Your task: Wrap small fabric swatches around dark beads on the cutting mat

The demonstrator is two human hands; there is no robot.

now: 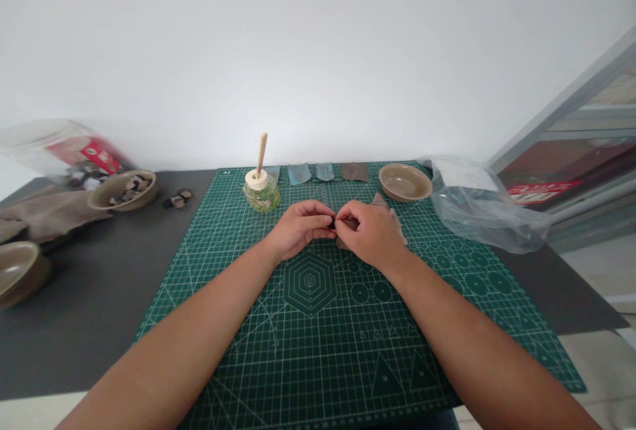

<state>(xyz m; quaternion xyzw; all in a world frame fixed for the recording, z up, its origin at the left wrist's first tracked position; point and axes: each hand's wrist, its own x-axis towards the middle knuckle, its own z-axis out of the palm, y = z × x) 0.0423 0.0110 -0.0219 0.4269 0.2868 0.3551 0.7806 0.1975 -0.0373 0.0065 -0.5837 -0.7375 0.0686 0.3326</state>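
Note:
My left hand [304,226] and my right hand [371,234] meet above the middle of the green cutting mat [308,357]. Between their fingertips is a small dark piece [332,224], pinched from both sides; its kind is too small to make out. Brown cloth-like scraps [380,202] lie on the mat under and behind my right hand, which partly hides them. Left of my hands stands a glass jar [263,197] of yellowish liquid, with a wooden stick [262,152] poking up through its pale lid.
Blue-grey patches [299,173] and a brown patch [354,171] line the mat's back edge. A bowl [405,185] and a clear plastic bag [487,211] sit at right. On the left are a bowl of dark scraps [124,193], loose scraps [177,199], brown cloth [59,213] and another bowl [22,274].

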